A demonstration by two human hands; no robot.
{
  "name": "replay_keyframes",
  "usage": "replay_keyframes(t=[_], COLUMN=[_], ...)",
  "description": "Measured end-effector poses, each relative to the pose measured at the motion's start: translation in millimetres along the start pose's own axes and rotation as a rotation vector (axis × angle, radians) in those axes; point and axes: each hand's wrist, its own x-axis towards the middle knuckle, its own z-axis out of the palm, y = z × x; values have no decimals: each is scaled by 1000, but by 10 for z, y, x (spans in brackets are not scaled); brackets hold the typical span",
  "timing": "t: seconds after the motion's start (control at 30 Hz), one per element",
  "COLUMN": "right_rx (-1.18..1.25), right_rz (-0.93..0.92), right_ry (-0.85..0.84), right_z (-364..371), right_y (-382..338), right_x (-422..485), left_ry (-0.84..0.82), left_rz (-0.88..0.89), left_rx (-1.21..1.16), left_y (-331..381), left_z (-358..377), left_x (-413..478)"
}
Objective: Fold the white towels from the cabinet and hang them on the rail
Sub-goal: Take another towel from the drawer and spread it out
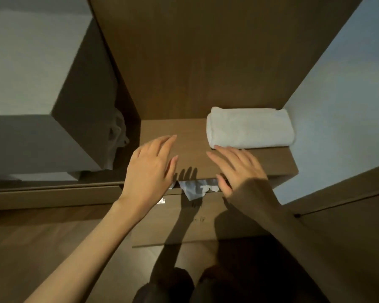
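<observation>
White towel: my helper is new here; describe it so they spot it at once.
Inside the brown wooden cabinet, look at the shelf. At its right end, against the pale side wall, lies the white towel. It is the only neatly folded, thick white bundle there.

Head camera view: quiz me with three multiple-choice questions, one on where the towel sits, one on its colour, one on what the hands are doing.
1. Where on the shelf is the towel?
A. at the right end
B. at the left end
C. draped over the front edge

2. What colour is the towel?
A. blue
B. white
C. brown

3. The left hand and right hand are:
A. both gripping the towel
B. both clenched in fists
C. both open, fingers straight

Answers: 1 A, it lies at the shelf's right end; 2 B, it is plainly white against the brown shelf; 3 C, both hands are spread above the shelf and grip nothing.
</observation>
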Motion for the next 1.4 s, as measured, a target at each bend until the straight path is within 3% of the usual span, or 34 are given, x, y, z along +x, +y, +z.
replay_keyframes(t=[0.23, 0.43, 0.7, 0.97, 1.13, 1.23, 1.4], right_rx=[13, -73, -16, 78, 260, 339, 496], right_rz=[-71, -151, 94, 374, 396, 375, 302], right_ry=[-150, -220, -405, -395, -390, -387, -373], right_z=[2144, 3876, 5260, 5721, 5695, 5590, 5220], right_y=[40, 290, 562, 542, 616, 629, 732], right_x=[-591, -871, -737, -534, -511, -579, -732], left_ry=[-127, -129, 211, 243, 250, 254, 111], left_rz=[-97, -69, 13, 37, 28, 55, 250], left_rx=[-85, 58, 140, 169, 135, -4, -101], left_y=[-894, -1510, -1746, -1795, -1730, -1647, -1637], left_z=[1926, 3217, 3818, 3896, 3900, 3950, 4286], left_x=[-388, -481, -544, -536, -584, -797, -1240])
